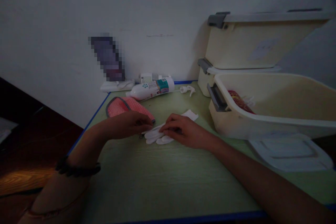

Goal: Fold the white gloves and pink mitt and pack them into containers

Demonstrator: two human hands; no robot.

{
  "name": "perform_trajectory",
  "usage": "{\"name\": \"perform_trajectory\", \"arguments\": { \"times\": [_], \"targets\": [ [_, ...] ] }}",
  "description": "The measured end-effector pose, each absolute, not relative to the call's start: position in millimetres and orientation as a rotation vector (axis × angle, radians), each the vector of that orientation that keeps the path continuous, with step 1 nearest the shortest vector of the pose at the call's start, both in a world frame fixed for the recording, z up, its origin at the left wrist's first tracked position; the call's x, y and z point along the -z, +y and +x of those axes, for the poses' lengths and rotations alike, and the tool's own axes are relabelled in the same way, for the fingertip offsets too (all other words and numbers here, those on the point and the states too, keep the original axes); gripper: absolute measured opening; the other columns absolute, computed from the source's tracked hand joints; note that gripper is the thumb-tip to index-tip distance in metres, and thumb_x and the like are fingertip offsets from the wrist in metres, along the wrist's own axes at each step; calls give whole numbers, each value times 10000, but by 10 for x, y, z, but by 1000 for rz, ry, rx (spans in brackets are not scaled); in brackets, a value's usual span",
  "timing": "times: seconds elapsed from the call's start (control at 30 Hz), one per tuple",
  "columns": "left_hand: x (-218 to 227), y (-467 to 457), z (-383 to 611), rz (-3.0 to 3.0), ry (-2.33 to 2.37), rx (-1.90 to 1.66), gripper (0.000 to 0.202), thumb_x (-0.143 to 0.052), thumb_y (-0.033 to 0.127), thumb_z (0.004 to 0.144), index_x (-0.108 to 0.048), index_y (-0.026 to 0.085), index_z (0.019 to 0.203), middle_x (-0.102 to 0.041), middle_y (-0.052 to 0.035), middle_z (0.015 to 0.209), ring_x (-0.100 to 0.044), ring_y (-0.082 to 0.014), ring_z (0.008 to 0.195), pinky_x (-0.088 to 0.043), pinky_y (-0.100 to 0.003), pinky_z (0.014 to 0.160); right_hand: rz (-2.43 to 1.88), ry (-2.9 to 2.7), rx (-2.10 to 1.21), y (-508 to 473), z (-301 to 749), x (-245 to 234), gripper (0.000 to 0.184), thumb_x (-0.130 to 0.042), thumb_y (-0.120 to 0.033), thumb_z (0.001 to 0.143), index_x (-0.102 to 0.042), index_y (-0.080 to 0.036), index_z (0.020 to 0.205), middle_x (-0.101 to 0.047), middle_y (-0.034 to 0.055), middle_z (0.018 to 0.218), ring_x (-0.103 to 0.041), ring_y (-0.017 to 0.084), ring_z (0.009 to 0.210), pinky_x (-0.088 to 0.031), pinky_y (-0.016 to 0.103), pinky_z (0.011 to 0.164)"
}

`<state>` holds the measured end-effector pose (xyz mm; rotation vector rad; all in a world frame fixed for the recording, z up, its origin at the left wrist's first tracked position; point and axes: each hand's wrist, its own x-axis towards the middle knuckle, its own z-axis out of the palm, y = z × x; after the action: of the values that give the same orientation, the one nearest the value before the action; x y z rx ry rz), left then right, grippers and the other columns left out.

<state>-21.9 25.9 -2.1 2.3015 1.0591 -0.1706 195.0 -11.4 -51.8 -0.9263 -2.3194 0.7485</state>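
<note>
A white glove [157, 135] lies flat on the green table [157, 182], its cuff toward the back right and its fingers toward me. My left hand [128, 125] pinches the glove near its fingertips, fingers pressed together. My right hand [181, 130] lies on top of the glove's middle, fingers curled and pressing it down. A dark bead bracelet [77, 168] circles my left wrist.
A pink pouch [126, 106] lies just behind my left hand. A white bottle [152, 89] lies on its side by the wall, with a spray nozzle [187, 90] beside it. Cream bins [273, 105] stand at the right, stacked boxes behind, a lid [291, 150] in front.
</note>
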Motion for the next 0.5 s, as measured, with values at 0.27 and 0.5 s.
{"name": "perform_trajectory", "arguments": {
  "times": [0.27, 0.5],
  "targets": [
    [77, 261, -181, 2324, 1087, 192, 312, -415, 378, 842, -634, 158, 874, -651, -31, 761, -569, -154, 652, -373, -233, 577, -973, -2249, -542, -107, 1975, 493, 273, -473, -114, 838, -616, -166, 1065, -548, 39, 860, -516, 105, 717, -414, 230, 669],
    [73, 252, -176, 2288, 1086, 197, 204, -483, 314, 797, -626, 172, 824, -656, -12, 748, -575, -136, 632, -384, -217, 562, -993, -2530, -532, -113, 1975, 517, 316, -454, -132, 857, -626, -235, 1101, -527, 52, 896, -510, 132, 788, -410, 247, 705]
  ]
}}
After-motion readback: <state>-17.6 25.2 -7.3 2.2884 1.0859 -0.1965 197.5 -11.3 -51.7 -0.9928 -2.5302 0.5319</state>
